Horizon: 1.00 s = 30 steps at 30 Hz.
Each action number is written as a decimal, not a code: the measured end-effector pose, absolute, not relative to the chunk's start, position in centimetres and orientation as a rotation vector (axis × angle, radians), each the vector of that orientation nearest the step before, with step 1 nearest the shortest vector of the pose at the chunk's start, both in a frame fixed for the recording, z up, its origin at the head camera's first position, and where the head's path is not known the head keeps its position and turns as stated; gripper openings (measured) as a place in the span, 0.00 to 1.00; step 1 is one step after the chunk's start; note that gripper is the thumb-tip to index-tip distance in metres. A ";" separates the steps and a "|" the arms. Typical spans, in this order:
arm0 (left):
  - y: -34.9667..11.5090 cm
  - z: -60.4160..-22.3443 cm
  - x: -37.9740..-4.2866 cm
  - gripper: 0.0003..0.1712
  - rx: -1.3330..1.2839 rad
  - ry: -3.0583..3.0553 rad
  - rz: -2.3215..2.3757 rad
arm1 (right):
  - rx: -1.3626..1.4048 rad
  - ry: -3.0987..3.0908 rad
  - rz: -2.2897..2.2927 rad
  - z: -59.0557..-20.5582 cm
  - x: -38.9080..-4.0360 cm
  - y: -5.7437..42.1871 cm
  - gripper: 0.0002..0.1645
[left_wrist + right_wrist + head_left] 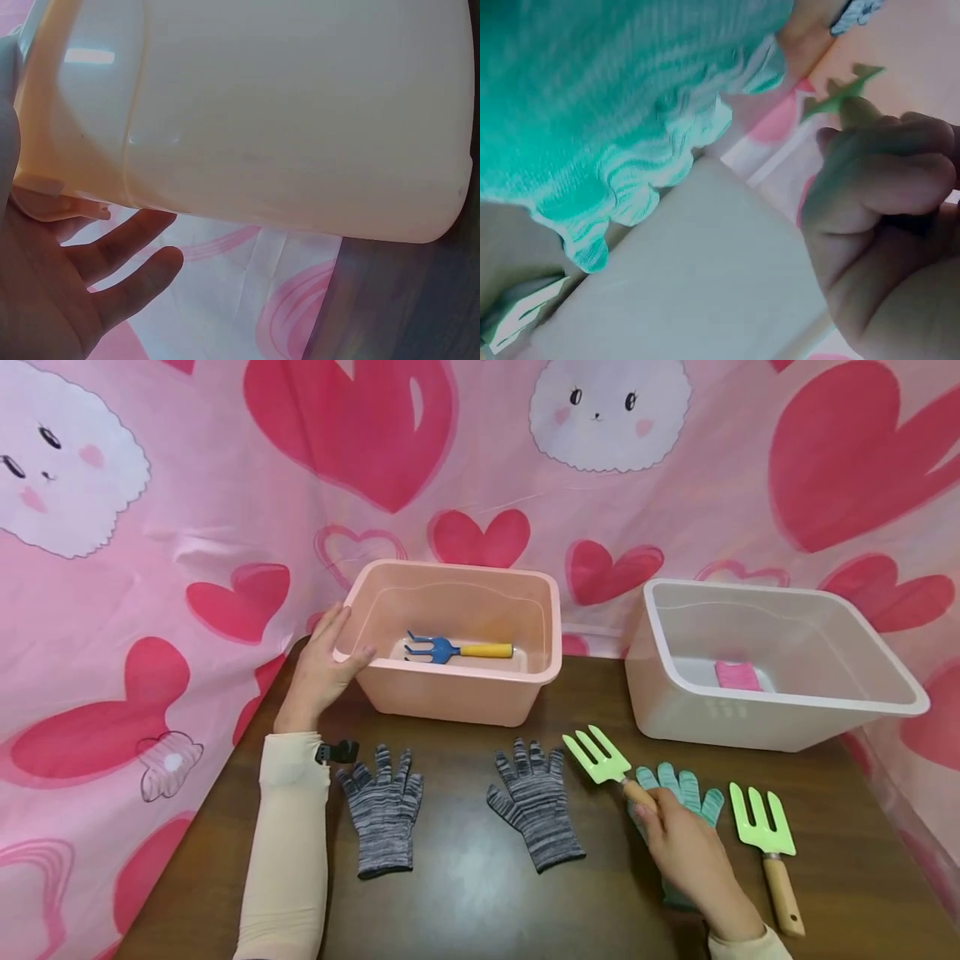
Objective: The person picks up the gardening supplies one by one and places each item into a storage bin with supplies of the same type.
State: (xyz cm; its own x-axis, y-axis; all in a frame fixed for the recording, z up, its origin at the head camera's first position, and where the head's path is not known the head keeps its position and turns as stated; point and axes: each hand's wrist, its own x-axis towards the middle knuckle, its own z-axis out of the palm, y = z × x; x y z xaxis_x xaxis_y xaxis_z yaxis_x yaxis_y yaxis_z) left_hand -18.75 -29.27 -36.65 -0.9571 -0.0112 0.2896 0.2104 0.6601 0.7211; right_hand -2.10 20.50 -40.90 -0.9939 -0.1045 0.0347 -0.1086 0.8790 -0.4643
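My left hand (315, 672) holds the left end of the pink bin (450, 696) at its rim, thumb over the front corner. In the left wrist view its fingers (142, 281) extend along the outside of that bin. A blue hand rake (442, 650) with a yellow handle lies inside. My right hand (690, 847) grips the wooden handle of a light green hand fork (602, 762), tines pointing to the far left. Below this hand lies a teal glove (686, 787), partly hidden by it. A second green hand fork (767, 835) rests on the table to the right.
Two grey striped gloves (384, 822) (538, 806) lie flat on the dark table (457, 910). At the back right stands a whitish bin (720, 722) with a pink folded piece (738, 677) in it. A heart-patterned cloth (225, 510) hangs behind and to the sides.
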 end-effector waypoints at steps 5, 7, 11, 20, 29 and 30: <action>-29.0 -36.4 -19.1 0.53 -0.127 -2.632 -1.192 | 0.223 -2.917 0.786 -40.4 -3.3 21.1 0.16; -28.9 -36.3 -19.2 0.53 -0.114 -2.638 -1.196 | 0.250 -2.872 0.795 -40.1 -3.7 21.3 0.16; -28.9 -36.7 -18.9 0.53 -0.116 -2.632 -1.199 | 0.279 -2.802 0.814 -39.2 -4.2 21.8 0.15; -29.1 -37.1 -18.4 0.53 -0.120 -2.628 -1.208 | 0.286 -2.644 0.919 -36.8 -5.0 22.6 0.11; -29.4 -36.9 -18.4 0.50 -0.165 -2.599 -1.161 | 0.456 -2.562 0.864 -35.5 -6.4 21.6 0.12; -29.4 -36.8 -18.4 0.50 -0.169 -2.596 -1.158 | 0.466 -2.561 0.860 -35.4 -6.6 21.4 0.12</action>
State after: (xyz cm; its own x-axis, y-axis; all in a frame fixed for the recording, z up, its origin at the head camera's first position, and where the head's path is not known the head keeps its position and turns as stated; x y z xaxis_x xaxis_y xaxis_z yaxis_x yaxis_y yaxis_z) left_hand -18.43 -29.43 -36.83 -0.9501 -0.0122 0.3116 0.2237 0.6697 0.7082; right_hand -6.56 21.41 -35.38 -0.8655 -0.1827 0.4664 -0.4272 0.7555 -0.4967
